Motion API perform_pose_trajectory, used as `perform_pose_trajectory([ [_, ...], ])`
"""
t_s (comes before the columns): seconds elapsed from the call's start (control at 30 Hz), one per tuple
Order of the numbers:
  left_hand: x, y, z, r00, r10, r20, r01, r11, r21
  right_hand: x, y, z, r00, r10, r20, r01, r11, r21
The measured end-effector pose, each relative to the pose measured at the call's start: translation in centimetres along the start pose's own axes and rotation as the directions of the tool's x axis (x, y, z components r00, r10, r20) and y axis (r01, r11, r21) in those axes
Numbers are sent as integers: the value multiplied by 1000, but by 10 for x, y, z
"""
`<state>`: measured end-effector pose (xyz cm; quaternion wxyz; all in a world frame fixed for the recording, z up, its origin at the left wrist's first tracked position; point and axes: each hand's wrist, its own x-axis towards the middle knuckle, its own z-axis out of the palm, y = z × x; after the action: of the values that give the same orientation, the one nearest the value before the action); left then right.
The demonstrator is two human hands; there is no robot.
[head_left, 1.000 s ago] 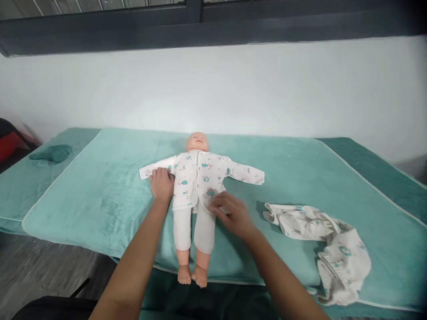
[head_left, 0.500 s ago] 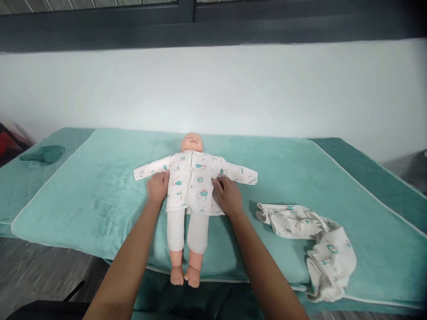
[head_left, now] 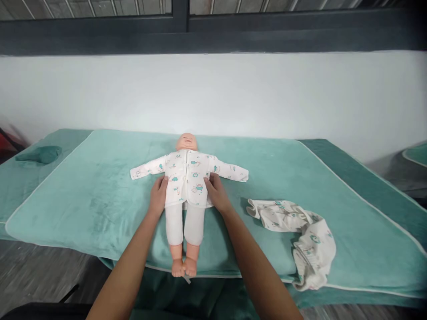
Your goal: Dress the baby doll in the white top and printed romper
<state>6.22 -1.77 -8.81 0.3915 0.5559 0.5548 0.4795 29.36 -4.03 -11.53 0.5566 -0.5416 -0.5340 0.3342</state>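
A baby doll (head_left: 185, 186) lies on its back on a teal blanket (head_left: 100, 195), head toward the wall, arms spread. It wears a white printed shirt (head_left: 187, 175) and white pants. My left hand (head_left: 158, 194) rests flat against the doll's left flank, fingers stretched out on the shirt's edge. On the other flank my right hand (head_left: 215, 192) presses the shirt in the same way, fingers extended. Neither hand grips anything.
A crumpled white printed garment (head_left: 300, 233) lies on the blanket to the right, near the front edge. A small dark green cloth (head_left: 38, 154) sits far left. A white wall and dark window frame stand behind. The doll's feet hang at the blanket's front edge.
My right hand went from the doll's hip up to its side. My left hand slid from the sleeve down to the torso. Both now flank the waist.
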Motion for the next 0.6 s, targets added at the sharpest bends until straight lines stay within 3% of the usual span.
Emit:
perform_pose_trajectory([
  [0.17,22,4,15,1000,-4,13,6,995,-99,5,-8,-4,994,-100,55,91,986,143],
  [0.37,62,4,36,1000,-2,-13,-1,980,-197,7,-22,-10,996,-8,91,-9,984,178],
  [0.5,65,-1,37,1000,32,0,-30,963,-266,7,-22,-10,995,-11,104,-9,982,191],
  [0.6,62,-3,32,999,-18,26,26,935,-354,6,-20,-11,994,-28,102,7,979,204],
])
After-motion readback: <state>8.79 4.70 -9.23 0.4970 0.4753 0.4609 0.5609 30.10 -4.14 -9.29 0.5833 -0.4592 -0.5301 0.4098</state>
